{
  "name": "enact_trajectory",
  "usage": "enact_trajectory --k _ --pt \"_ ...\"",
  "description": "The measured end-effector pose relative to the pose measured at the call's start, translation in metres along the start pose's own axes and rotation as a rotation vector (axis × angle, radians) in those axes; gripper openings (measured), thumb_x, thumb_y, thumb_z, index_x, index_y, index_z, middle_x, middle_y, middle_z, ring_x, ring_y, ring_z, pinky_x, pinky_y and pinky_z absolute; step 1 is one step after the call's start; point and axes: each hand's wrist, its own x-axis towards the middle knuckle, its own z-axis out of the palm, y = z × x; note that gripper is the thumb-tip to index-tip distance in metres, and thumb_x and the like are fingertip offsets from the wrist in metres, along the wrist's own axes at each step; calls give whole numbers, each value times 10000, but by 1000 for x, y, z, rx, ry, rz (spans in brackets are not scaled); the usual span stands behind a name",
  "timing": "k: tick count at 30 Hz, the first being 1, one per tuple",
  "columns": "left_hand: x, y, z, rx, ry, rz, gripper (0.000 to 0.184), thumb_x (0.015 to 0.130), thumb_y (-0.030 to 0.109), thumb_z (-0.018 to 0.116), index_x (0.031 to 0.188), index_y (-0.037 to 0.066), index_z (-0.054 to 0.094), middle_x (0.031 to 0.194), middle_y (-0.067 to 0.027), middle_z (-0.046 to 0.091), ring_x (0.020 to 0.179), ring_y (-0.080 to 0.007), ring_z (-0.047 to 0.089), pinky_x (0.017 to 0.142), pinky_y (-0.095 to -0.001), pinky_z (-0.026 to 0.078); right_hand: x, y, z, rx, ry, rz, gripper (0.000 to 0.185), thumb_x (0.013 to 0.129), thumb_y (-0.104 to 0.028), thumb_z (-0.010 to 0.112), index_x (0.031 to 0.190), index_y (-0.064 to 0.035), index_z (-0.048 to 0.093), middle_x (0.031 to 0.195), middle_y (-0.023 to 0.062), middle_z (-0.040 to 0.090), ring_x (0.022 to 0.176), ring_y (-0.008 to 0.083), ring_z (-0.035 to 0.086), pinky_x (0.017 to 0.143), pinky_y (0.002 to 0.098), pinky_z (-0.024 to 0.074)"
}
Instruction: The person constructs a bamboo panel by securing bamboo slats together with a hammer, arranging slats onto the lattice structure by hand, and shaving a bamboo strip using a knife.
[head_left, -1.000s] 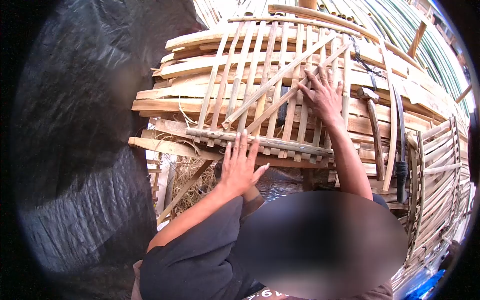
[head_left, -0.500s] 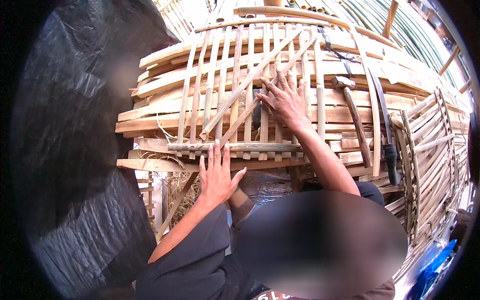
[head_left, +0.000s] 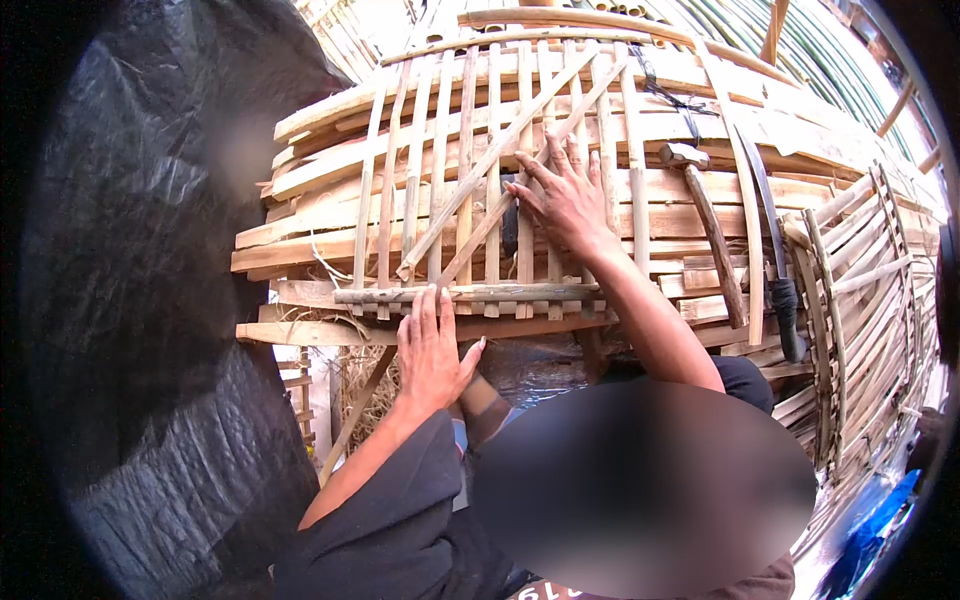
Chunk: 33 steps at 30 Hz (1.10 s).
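Both left grip (head_left: 430,358) and right grip (head_left: 574,203) lie open on a slatted frame (head_left: 467,130), likely light, stiff; best hold: the rail (head_left: 540,292) at left grip.

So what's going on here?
Someone has both bare hands on a slatted wooden frame lying on a stack of rough boards. The left hand has its fingers at the near crosspiece; the right hand is spread over the slats and one of two slanting strips. Neither hand holds a tool: the hammer and long knife lie off to the right. Can't tell whether the slanting strips are fastened.
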Motion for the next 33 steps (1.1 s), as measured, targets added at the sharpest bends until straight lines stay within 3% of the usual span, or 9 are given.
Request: enact_trajectory --k 6,11,15,18,33 --pt "-3 4 -8 50 -54 21 885 845 423 676 1496 -12 262 1474 -209 285 1373 -382 276 1127 -498 244 -1 0 1 -3 22 -16 605 913 -668 458 1383 -296 543 1593 121 258 1471 366 216 1164 610 133" --pt "-7 4 -5 50 -52 50 870 834 403 688 1519 69 268 1507 -251 242 1397 -403 251 1135 -522 224 0 -1 0 -7 6 -5 596 915 -645 477 1380 -278 548 1574 133 302 1470 355 225 1163 598 157" --pt "-9 8 -6 9 -28 125 736 835 375 693 1451 105 395 1502 -226 294 1398 -397 264 1127 -511 245 1 0 2 -23 21 -17 608 924 -641 464 1391 -260 542 1568 144 312 1476 341 215 1179 574 114" --pt "-11 9 -5 -27 -33 151 630 837 352 696 1389 128 490 1520 -230 271 1391 -424 273 1122 -529 262 1 0 2 -66 -6 4 596 916 -627 502 1414 -300 514 1586 112 282 1474 320 231 1177 548 170" --pt "-9 2 -3 -28 -12 90 547 845 339 688 1321 118 532 1530 -252 249 1407 -448 259 1112 -540 280 2 2 5 -50 31 -18 594 916 -657 465 1371 -286 556 1575 111 307 1471 321 234 1192 530 140"
